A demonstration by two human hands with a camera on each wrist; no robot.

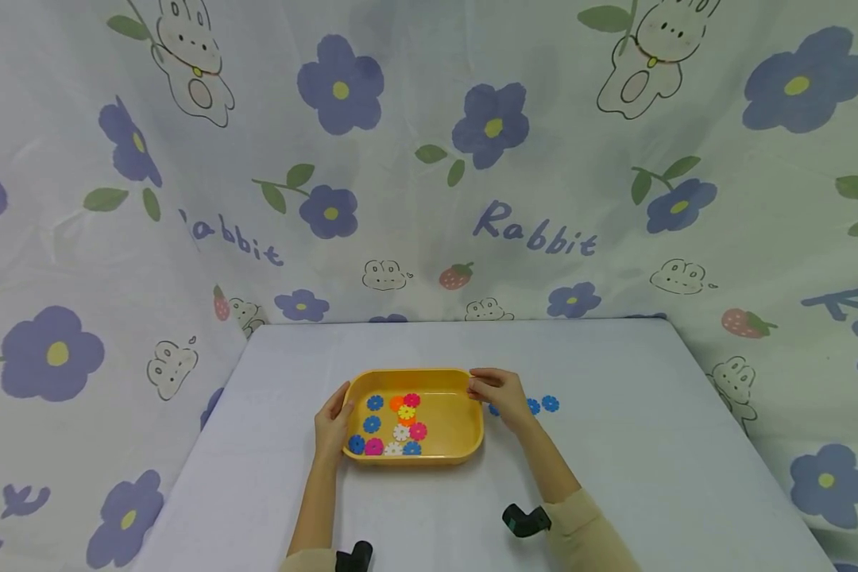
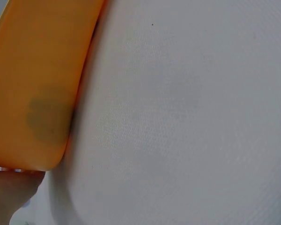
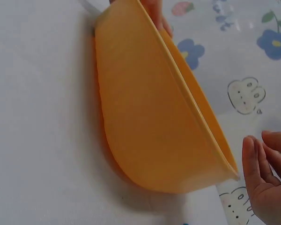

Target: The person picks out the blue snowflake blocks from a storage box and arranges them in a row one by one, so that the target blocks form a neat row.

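Note:
A yellow tray point(image 1: 452, 425) sits on the white table, holding several small flower-shaped pieces, mostly in its left half: blue point(image 1: 372, 424), pink point(image 1: 374, 446), white point(image 1: 401, 433), yellow point(image 1: 407, 413) and orange point(image 1: 396, 403). My left hand point(image 1: 332, 429) grips the tray's left end, thumb at the rim. Beside the tray's far right corner is my right hand point(image 1: 504, 395). In the right wrist view a small gap parts this right hand point(image 3: 268, 185) from the tray point(image 3: 140, 108), and no piece shows between its fingers. Several blue flower pieces point(image 1: 550, 403) lie right of the tray, some partly hidden by the right hand.
The white cloth-covered table point(image 1: 615, 469) extends around the tray. Behind it and at both sides hangs a curtain point(image 1: 415, 191) printed with rabbits and purple flowers. Black wrist devices point(image 1: 526, 520) are worn on both forearms.

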